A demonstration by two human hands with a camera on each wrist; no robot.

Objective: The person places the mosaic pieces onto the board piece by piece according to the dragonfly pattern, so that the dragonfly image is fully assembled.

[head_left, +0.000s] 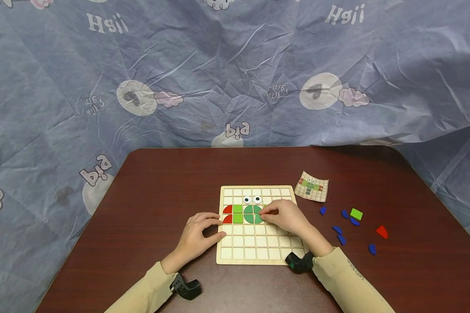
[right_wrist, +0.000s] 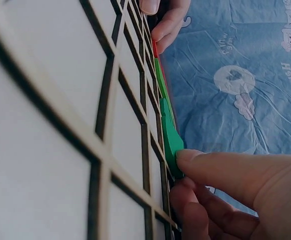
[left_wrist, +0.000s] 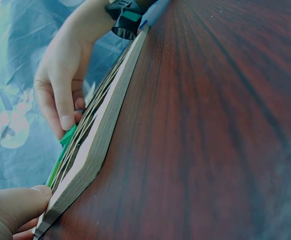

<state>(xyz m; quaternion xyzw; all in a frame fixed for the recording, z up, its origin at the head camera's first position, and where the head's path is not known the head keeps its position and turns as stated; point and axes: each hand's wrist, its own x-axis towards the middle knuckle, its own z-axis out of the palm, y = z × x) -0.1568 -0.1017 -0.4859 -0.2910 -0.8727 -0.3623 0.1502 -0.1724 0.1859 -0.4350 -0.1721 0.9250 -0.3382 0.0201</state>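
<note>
A light wooden grid board [head_left: 246,253] lies on the table. My left hand [head_left: 197,232] rests along its left edge, thumb [left_wrist: 33,200] and fingers touching the rim. Over the middle of the board, my right hand [head_left: 286,215] pinches a dark green quarter-circle piece [right_wrist: 171,147] with thumb and fingertips, right at the grid. The piece sits at the lower right of a green circle [head_left: 249,213] made of like pieces. Left of it lie light green squares [head_left: 237,218] and red quarter-circles [head_left: 227,218]. Two eye pieces [head_left: 252,199] sit above. My right hand hides part of the board's right side.
A small pattern card [head_left: 311,187] lies behind the board's right corner. To the right are several loose blue pieces [head_left: 337,230], a light green block [head_left: 356,214] and a red quarter-circle piece [head_left: 382,231]. A patterned cloth [head_left: 203,108] hangs behind the table.
</note>
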